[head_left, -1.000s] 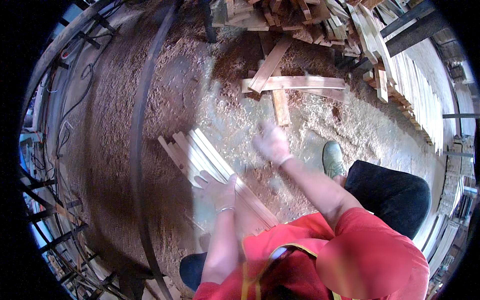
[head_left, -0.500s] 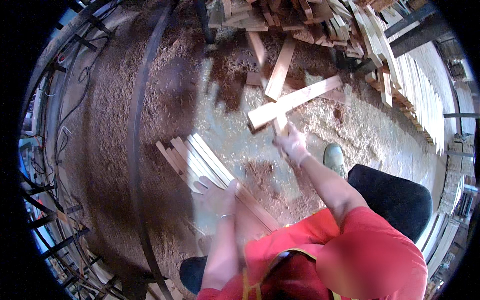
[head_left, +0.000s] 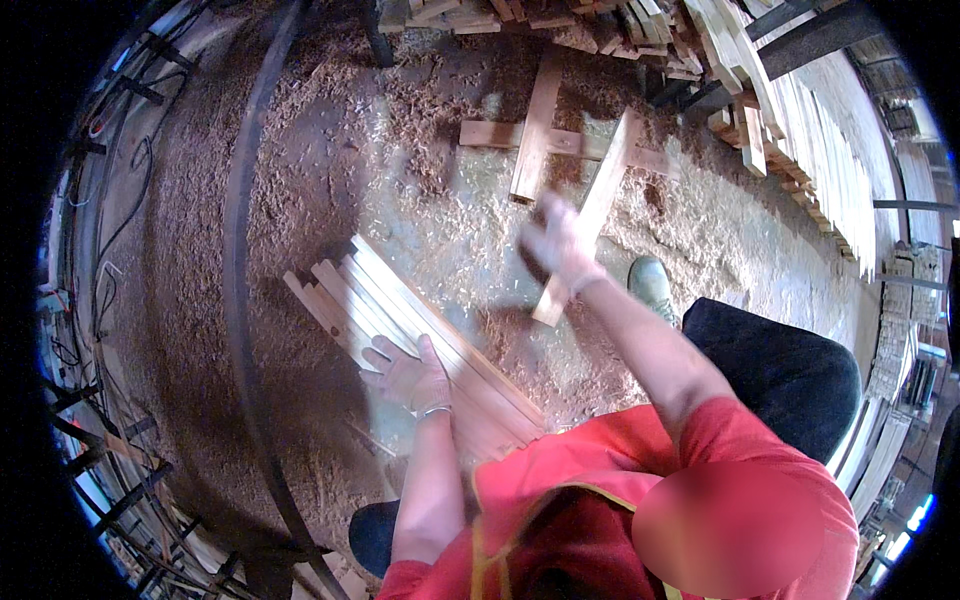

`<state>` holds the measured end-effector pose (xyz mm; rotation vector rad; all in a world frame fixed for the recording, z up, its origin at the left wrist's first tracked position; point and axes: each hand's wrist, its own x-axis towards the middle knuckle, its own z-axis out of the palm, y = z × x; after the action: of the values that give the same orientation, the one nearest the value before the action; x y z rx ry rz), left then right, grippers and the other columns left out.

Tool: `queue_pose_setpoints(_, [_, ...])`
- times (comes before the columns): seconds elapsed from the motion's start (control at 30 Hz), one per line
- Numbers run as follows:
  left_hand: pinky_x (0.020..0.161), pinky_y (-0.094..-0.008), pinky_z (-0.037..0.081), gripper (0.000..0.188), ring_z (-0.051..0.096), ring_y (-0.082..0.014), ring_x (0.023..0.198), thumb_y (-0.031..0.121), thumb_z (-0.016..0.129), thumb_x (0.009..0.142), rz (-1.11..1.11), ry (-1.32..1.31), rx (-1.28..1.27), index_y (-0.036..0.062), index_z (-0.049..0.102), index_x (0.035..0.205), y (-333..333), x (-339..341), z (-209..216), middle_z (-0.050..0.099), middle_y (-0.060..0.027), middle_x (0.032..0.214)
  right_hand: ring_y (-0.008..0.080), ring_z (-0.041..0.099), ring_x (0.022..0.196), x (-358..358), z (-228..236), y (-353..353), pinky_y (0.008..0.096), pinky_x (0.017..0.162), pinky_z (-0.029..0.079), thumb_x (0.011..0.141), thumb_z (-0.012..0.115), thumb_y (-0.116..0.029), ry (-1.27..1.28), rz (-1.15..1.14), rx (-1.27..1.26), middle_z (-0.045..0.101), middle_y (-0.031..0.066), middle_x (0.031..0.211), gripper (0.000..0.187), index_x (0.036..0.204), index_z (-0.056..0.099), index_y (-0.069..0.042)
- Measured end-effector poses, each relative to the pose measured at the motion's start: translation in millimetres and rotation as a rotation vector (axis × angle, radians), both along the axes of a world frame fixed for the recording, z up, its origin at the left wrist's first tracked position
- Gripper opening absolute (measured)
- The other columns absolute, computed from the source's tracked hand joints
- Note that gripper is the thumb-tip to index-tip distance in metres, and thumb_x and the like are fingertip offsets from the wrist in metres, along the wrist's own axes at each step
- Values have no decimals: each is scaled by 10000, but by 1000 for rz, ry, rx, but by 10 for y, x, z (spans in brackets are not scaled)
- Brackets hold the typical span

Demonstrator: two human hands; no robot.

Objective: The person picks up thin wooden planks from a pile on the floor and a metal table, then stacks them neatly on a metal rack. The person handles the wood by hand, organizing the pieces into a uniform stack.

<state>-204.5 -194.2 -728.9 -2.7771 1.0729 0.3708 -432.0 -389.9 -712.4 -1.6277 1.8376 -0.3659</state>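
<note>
My left hand [head_left: 412,380] lies with fingers spread on a bundle of long wooden strips [head_left: 410,325], whose near ends reach my red apron. The strips lie side by side, their far ends uneven. Farther to the right is my right hand [head_left: 563,245], its fingers smeared by motion. It overlaps the edge of a pale plank [head_left: 598,195] that slants towards me; whether it touches the plank cannot be made out. Both hands seem to wear pale gloves. Beyond, another plank [head_left: 537,130] rests across a darker board [head_left: 485,134] on the floor.
Sawdust and shavings cover much of the floor [head_left: 420,210]. A heap of wood offcuts [head_left: 560,25] fills the far side, with stacked boards [head_left: 830,190] along the right. A dark curved bar [head_left: 240,260] and cables [head_left: 145,170] run along the left. A shoe [head_left: 650,285] stands near my right arm.
The pale plank lay crosswise with my right hand closed at a piece beneath it; now it slants towards me and that hand is blurred. My left hand stays on the strips. The view has shifted slightly.
</note>
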Motion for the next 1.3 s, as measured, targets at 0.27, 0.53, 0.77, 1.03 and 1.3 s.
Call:
queue_pose_setpoints(0.27, [1179,-679,352,939,337,-566,1476,688,544,956,-26,-56,0,49,344,1613,-173,-161,-6,325,-261,1672,407,512,1404,72,-248,-1283,472,1149,455,832,803,-425,294,-301,201,413,230,1589,1077,1687,191,-194])
queue_pose_setpoints(0.53, [1177,-675,359,953,336,-558,1485,690,532,949,63,-6,54,60,321,1631,-169,-153,72,335,-254,1666,441,532,1344,-557,-415,294,517,1120,466,779,836,-407,316,-381,137,431,262,1520,1136,1674,182,-156])
queue_pose_setpoints(0.77, [1285,-549,230,1014,306,-540,1519,710,496,941,-57,-28,111,29,279,1660,-214,-92,-29,300,-261,1696,445,617,1232,-685,-254,-186,520,1066,510,744,808,-267,243,-615,98,508,300,1445,1120,1661,186,-107])
queue_pose_setpoints(1.03, [1212,-605,324,870,403,-549,1436,664,528,946,-31,-114,-108,61,445,1568,3,21,-282,438,-232,1614,374,561,1385,-471,-405,1073,426,1154,480,841,805,-236,-362,338,377,485,233,1595,1030,1678,224,-82])
queue_pose_setpoints(1.3, [1225,-592,322,847,400,-542,1445,649,533,954,37,-94,-108,62,463,1561,-10,14,-209,466,-247,1588,266,626,1242,467,120,-507,407,992,539,1016,601,-239,410,961,444,592,196,1430,425,1399,582,-54])
